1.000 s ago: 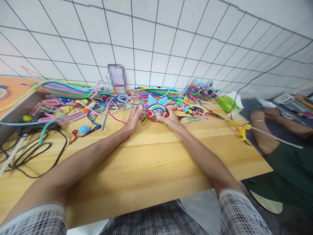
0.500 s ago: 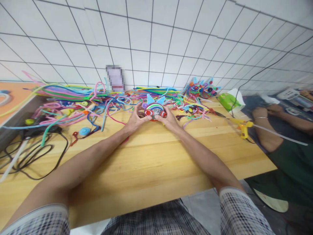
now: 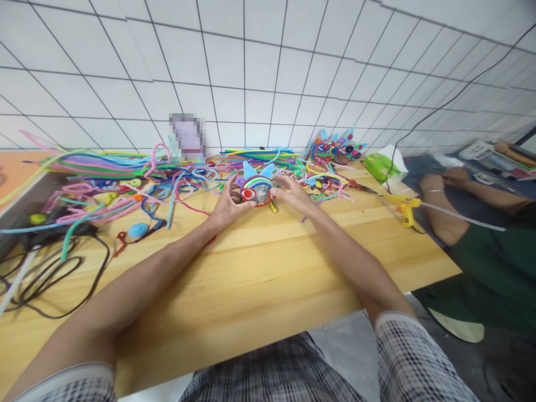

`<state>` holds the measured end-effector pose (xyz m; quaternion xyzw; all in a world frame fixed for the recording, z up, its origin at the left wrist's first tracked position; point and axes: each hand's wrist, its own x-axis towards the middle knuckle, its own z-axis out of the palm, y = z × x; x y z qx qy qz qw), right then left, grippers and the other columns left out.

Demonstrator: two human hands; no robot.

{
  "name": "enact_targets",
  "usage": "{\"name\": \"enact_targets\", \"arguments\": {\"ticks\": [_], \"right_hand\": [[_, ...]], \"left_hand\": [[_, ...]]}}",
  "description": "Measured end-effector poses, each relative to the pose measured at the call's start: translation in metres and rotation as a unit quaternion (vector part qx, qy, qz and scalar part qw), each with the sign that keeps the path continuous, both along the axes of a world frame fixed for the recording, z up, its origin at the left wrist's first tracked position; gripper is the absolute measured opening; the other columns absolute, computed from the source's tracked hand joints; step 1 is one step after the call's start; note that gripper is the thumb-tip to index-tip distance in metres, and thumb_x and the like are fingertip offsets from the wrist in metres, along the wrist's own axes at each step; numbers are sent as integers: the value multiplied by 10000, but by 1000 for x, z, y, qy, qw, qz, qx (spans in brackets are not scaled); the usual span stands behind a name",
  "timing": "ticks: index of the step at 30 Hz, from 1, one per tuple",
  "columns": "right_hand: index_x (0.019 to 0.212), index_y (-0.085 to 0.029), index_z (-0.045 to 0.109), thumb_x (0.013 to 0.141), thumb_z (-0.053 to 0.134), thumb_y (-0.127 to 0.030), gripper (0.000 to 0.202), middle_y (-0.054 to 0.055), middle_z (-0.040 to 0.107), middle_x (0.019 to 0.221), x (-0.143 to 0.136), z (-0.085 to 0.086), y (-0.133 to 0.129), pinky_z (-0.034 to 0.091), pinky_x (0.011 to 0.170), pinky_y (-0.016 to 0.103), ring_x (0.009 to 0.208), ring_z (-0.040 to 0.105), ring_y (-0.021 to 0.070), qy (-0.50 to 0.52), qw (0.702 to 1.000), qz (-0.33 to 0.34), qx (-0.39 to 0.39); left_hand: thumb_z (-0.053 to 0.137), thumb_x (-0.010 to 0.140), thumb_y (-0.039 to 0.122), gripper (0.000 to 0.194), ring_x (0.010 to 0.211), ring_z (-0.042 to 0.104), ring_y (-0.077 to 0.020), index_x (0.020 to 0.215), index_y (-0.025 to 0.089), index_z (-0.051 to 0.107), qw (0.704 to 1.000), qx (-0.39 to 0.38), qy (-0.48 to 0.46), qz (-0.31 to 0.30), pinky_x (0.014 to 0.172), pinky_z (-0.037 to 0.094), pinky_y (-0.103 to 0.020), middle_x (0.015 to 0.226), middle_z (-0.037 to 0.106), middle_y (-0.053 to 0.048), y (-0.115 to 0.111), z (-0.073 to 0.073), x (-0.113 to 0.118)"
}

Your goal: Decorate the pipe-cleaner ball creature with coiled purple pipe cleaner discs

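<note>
"Blue fuzzy ears, I see. What are they part of?"

"A small decorated face [image 3: 263, 194], with rainbow bands over a silvery middle and a red-and-white eye. It's between my hands, out over the wooden table [image 3: 251, 273]. Whether it rests on the wood or is lifted slightly, I can't tell."

"How do you have hold of it?"

"My left hand [image 3: 226, 207] grasps its left side, thumb low in front. My right hand [image 3: 295, 195] has its thumb at the opposite edge; I can't tell whether that one grips."

"What's around it?"

"Pipe cleaners [image 3: 104, 163] in many colours lie heaped behind and to the left. Two similar faces [image 3: 324, 149] sit near the tiled wall [image 3: 226, 72]. A blue disc [image 3: 138, 230] lies on my left."

"And to your right?"

"A green-and-white packet [image 3: 377, 167] and a yellow glue gun [image 3: 405, 207]. Past those, another person's hands [image 3: 455, 176] are close together."
</note>
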<state>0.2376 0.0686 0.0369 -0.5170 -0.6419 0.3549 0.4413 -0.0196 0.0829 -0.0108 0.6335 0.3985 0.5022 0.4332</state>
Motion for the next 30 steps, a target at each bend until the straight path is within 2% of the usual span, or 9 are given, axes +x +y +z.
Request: {"name": "enact_targets", "arguments": {"ticks": [3,6,10,14,18,19,23,26,30], "right_hand": [[1130,-208,766,811,779,-655,549,127,813,1189,35,17,1,561,1107,533,1150,753,310,12,998,-49,32],[976,-203,783,770,807,-588,437,85,823,977,73,27,-8,604,981,490,965,762,279,1,994,-101,36],[873,-205,793,758,808,-498,315,52,801,872,119,28,-25,594,921,452,838,730,237,-20,990,-141,16],[855,-198,805,740,817,-438,266,63,801,877,148,21,-37,578,903,459,814,717,238,-48,991,-128,17],[894,-229,832,763,823,-413,226,72,810,927,144,9,-45,572,904,473,874,722,274,-150,986,-39,54],[890,-244,834,775,820,-389,186,76,812,945,139,4,-47,564,922,479,912,722,288,-186,980,-10,65],[816,-258,809,812,775,-253,34,105,809,1041,114,-12,-49,520,1000,487,1062,702,323,-285,950,74,100],[766,-242,762,848,744,-216,88,114,788,1004,103,-15,-50,507,989,469,1039,688,312,-314,940,80,108],[857,-244,729,970,658,-220,135,102,765,960,83,-5,-61,501,948,429,1001,678,285,-327,925,88,170]], "left_hand": [[1006,586,562,1205,995,698,-245,1583,211,426,1000,0,16,2,884,585,-393,1347,647,-150,0,0,-1],[938,670,645,1097,1026,694,-255,1566,228,460,1000,-5,9,2,875,585,-388,1331,666,-138,-1,1,-4],[746,807,817,897,1128,684,-278,1476,255,543,999,3,-43,26,895,573,-391,1327,674,-131,-1,6,-10],[739,802,854,843,1061,686,-271,1361,239,598,992,21,-72,97,803,546,-376,1227,695,-124,5,23,-18],[802,841,742,669,941,666,-206,1231,212,678,984,69,-85,144,776,530,-342,1119,715,-60,2,54,-24],[811,865,690,599,928,661,-194,1219,221,695,985,78,-80,134,765,525,-329,1103,719,-42,-3,62,-24],[820,878,569,377,704,577,-150,1066,247,759,991,84,-50,93,619,470,-294,869,694,-5,-44,88,-17],[798,877,503,294,651,539,-142,947,218,773,1000,13,9,6,597,450,-279,765,671,-7,-84,89,-4],[772,865,548,367,597,500,-119,828,186,727,986,-108,73,-108,580,411,-258,674,599,14,-116,73,14]]}}
